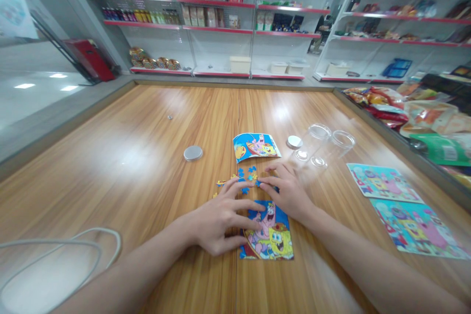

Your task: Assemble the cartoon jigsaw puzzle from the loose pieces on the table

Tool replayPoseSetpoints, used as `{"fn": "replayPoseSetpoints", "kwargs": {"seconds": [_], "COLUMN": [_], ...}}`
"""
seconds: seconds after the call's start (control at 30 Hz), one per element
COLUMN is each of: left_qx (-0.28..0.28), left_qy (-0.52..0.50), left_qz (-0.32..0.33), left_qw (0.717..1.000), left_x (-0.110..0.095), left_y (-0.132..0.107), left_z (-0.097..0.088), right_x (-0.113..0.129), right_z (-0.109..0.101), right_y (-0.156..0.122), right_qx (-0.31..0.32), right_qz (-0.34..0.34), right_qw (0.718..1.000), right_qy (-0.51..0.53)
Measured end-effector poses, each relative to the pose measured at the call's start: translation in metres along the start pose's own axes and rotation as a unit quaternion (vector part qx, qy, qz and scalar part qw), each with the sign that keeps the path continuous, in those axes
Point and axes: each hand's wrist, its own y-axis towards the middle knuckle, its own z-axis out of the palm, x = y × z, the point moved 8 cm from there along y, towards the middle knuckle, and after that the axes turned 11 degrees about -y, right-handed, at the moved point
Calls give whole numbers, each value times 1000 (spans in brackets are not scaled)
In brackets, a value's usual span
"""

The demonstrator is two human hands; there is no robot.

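Observation:
A partly assembled jigsaw puzzle [277,238] with cartoon figures lies flat on the wooden table, close to me. My left hand [217,218] is spread over its left edge, with the fingers apart and the index finger reaching towards the loose puzzle pieces [241,172]. Beyond the puzzle, those small blue and yellow pieces are scattered. My right hand [289,191] rests at their right side, fingers stretched out, the fingertips by a blue piece [258,183]. A slightly curled picture card [257,147] with a similar cartoon lies behind the pieces. Both hands partly cover what is beneath them.
Clear jars [319,140] and a silver lid [294,142] are at the right back, another lid [193,153] at the left. Two cartoon sheets [386,182] lie at right. A pale cable [110,233] loops at left. Packaged snacks [423,117] stand beyond the right edge.

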Motion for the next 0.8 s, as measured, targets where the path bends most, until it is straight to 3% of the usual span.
{"fn": "replayPoseSetpoints", "kwargs": {"seconds": [0.1,0.2,0.3,0.5,0.8], "left_qx": [-63,-155,-198,-211,-186], "left_qy": [-10,10,18,11,10], "left_qz": [-9,-67,-109,-112,-86], "left_qw": [998,986,974,971,979], "left_x": [8,28,43,44,36], "left_y": [-3,-8,-11,-11,-7], "left_z": [-5,-12,-14,-15,-16], "right_x": [4,10,18,35,41], "right_z": [-2,-4,-5,-8,-3], "right_y": [0,0,0,0,-5], "right_qx": [-1,7,18,14,52], "right_qz": [-12,-30,-65,-127,-146], "right_qw": [1000,1000,998,992,987], "right_qy": [-3,2,14,19,35]}}
